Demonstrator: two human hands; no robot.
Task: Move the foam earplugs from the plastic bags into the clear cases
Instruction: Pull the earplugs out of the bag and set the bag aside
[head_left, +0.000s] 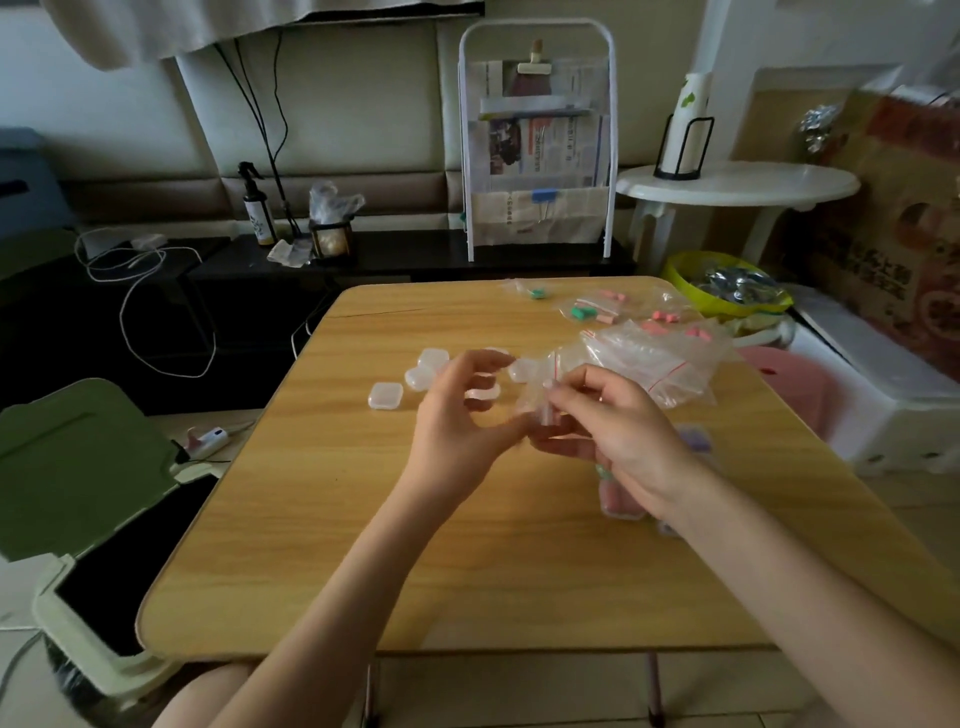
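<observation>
Both forearms reach in from the near edge over the light wooden surface (322, 519). The left hand (457, 415) and the right hand (618, 431) meet above its middle, working one small clear plastic bag (540, 400) between them. The left thumb and forefinger pinch the bag's near side while the other left fingers (480, 358) curl loosely above. The right fingers (576, 387) are curled round the bag's other side; what is inside the bag is too blurred to tell.

Under the right wrist lie clear cases with pink and purple contents (618, 499), partly hidden. Just beyond the hands sits a loose group of small empty clear square cases (385, 396), and to the right a crumpled heap of clear zip bags with red seal lines (660, 364). Farther back, near the far right edge, several small bags holding pink and green foam earplugs (592, 309) lie spread out.

Left of the surface stands a green lidded bin (78, 467); beyond the far edge stands a white wire rack of newspapers (537, 156).
</observation>
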